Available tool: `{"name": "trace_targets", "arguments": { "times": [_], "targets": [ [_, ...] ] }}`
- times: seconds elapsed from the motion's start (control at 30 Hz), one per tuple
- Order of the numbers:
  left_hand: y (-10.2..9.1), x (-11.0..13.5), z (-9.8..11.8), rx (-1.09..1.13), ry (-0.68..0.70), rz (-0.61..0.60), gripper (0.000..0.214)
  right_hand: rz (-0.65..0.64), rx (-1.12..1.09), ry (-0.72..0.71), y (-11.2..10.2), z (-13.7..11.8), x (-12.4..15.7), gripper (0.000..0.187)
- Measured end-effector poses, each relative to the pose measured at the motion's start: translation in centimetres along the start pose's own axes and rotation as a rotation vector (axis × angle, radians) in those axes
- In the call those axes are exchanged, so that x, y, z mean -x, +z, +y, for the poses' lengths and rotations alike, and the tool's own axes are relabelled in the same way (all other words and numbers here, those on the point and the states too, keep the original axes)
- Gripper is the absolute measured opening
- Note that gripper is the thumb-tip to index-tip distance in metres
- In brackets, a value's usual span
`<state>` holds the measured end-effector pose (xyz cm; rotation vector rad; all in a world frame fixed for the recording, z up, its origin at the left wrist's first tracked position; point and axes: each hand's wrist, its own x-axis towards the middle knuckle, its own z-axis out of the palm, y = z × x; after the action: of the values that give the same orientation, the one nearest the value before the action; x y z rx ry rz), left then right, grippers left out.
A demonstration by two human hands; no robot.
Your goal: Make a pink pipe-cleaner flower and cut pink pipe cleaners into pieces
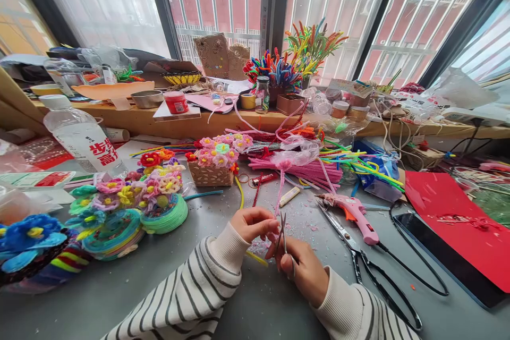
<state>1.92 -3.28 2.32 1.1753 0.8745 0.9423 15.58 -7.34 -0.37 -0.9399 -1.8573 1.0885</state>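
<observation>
My left hand pinches a pink pipe cleaner that runs up and away toward the pink bundle. In my right hand is a small pair of scissors, its blades pointing up beside my left fingertips. Whether the blades touch the pipe cleaner I cannot tell. Under both hands, pink fluff and glittery bits lie on the grey table. Just beyond them are a short cream-coloured stick and a dark red pipe cleaner.
Right of my hands lie a pink glue gun, large black-handled scissors, a phone and red card. To the left stand pipe-cleaner flower pots, a flower basket and a water bottle. Pink pipe cleaners lie behind.
</observation>
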Motion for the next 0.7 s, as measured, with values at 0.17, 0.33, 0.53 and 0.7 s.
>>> {"name": "trace_targets", "arguments": {
  "times": [0.17, 0.33, 0.53, 0.7],
  "targets": [
    [0.08, 0.12, -0.07, -0.011, -0.043, -0.037, 0.022, -0.024, 0.043, -0.041, -0.03, -0.13, 0.04, 0.06],
    [0.14, 0.25, 0.03, -0.039, -0.111, -0.099, 0.025, -0.047, 0.049, -0.076, -0.4, -0.01, -0.16, 0.06],
    [-0.02, 0.11, -0.11, -0.075, -0.141, -0.144, 0.027, 0.001, 0.043, -0.027, -0.49, 0.26, -0.14, 0.057],
    [-0.11, -0.08, -0.54, -0.081, -0.157, -0.201, 0.028, 0.087, 0.014, 0.014, -0.3, 0.16, 0.0, 0.05]
  ]
}}
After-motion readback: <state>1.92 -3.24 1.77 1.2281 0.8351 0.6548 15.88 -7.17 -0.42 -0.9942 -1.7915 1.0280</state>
